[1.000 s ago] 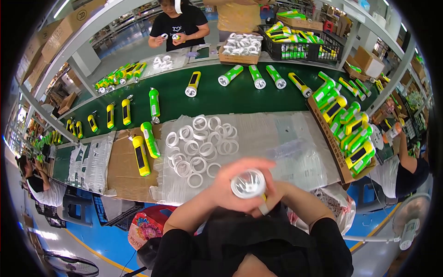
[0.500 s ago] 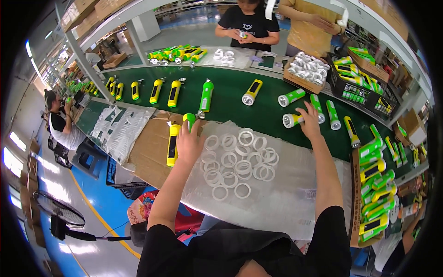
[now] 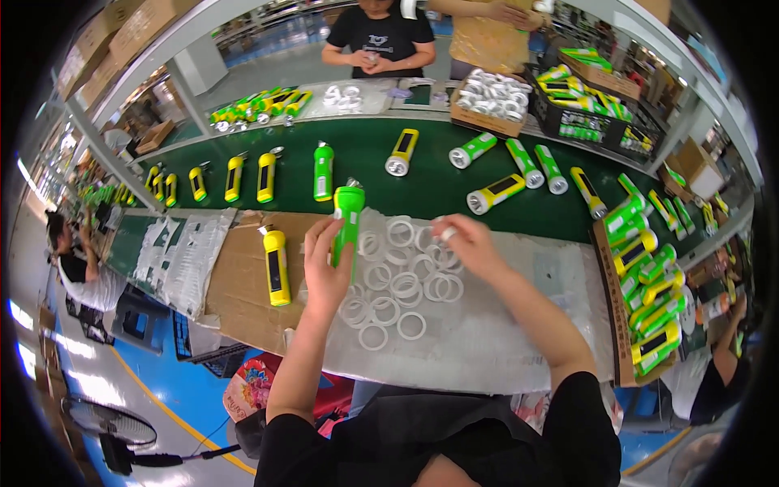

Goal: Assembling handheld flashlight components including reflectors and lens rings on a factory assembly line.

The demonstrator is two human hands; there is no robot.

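Observation:
My left hand (image 3: pixel 324 264) is closed round a green flashlight (image 3: pixel 347 215), held upright with its head up; a silvery part sits loose-looking at its top. My right hand (image 3: pixel 471 243) is over the far right side of a pile of white plastic rings (image 3: pixel 406 284), its thumb and fingers pinched on one white ring (image 3: pixel 446 233), partly hidden. The loose rings lie overlapping on a sheet of clear plastic. To the left of my left hand, a yellow flashlight (image 3: pixel 277 268) with a dark panel lies on brown cardboard.
Flashlights stand and lie along the green conveyor belt (image 3: pixel 365 166). A cardboard box (image 3: pixel 621 325) of flashlights stands at right. Beyond the belt are a box of white rings (image 3: pixel 492 97), a black crate (image 3: pixel 592 130) and two people. Flattened plastic bags (image 3: pixel 182 260) lie at left.
My left hand has lifted the green flashlight upright and toward me. My right hand has let go of a yellow flashlight on the belt and moved left to the rings. The view has shifted right.

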